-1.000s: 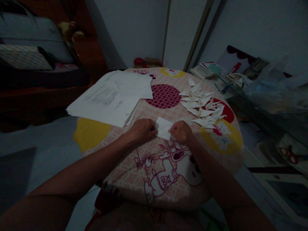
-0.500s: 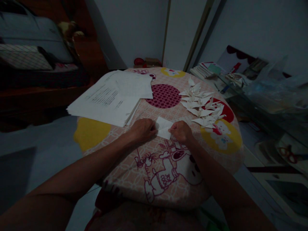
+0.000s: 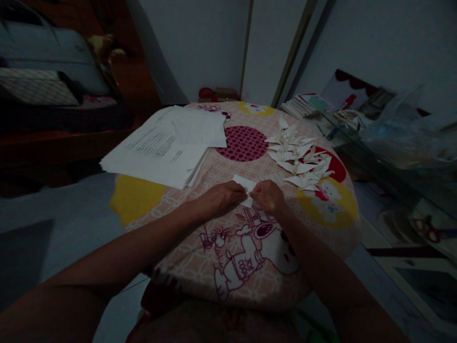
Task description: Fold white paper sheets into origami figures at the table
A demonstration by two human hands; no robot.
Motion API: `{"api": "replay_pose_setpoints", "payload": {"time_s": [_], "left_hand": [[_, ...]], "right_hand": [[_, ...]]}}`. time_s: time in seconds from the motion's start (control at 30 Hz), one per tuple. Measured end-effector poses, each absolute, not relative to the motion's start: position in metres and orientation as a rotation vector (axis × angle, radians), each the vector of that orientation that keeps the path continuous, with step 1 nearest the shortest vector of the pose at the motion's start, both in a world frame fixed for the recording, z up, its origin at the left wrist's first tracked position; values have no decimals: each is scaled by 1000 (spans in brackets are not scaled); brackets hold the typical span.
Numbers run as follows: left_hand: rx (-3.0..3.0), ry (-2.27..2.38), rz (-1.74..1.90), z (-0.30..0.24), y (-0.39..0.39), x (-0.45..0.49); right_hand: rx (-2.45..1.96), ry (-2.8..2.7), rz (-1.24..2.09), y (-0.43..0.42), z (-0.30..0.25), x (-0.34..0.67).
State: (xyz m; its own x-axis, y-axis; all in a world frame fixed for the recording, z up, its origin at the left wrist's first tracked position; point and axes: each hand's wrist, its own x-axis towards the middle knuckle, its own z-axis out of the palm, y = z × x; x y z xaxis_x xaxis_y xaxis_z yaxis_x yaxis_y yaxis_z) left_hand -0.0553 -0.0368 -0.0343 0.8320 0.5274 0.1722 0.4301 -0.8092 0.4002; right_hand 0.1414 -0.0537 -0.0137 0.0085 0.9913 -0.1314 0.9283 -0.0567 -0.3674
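Observation:
A small square of white paper [image 3: 243, 181] lies on the cloth in front of me, with a crease faintly visible. My left hand [image 3: 224, 196] reaches over its left part, fingers closed and pinching at the paper near the middle. From the other side, my right hand [image 3: 270, 195] grips the right corner between thumb and curled fingers. The fingertips of both hands almost meet. Part of the sheet is hidden under my left hand. Several folded paper cranes [image 3: 300, 157] sit in a cluster beyond my right hand.
A stack of printed sheets [image 3: 157, 147] lies at the left of the round table, on a patterned tablecloth [image 3: 193, 247]. At the right stands a glass-topped shelf [image 3: 385, 166] with a plastic bag [image 3: 396, 133] and papers. Bags [image 3: 53, 57] rest on a wooden seat at left.
My left hand has slid right across the paper toward my right hand, covering more of the sheet. My right hand has stayed at its corner.

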Motion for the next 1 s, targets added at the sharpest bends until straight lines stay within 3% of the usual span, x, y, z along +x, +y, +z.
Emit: {"api": "replay_pose_setpoints", "payload": {"time_s": [0.23,1.0], "left_hand": [[2506,792,521,-34,-24,-69],[2127,770,405,-14,-13,-87]], "right_hand": [[-2091,-2019,505,-53,-14,140],[-2128,-2006,529,-54,-11,138]]}}
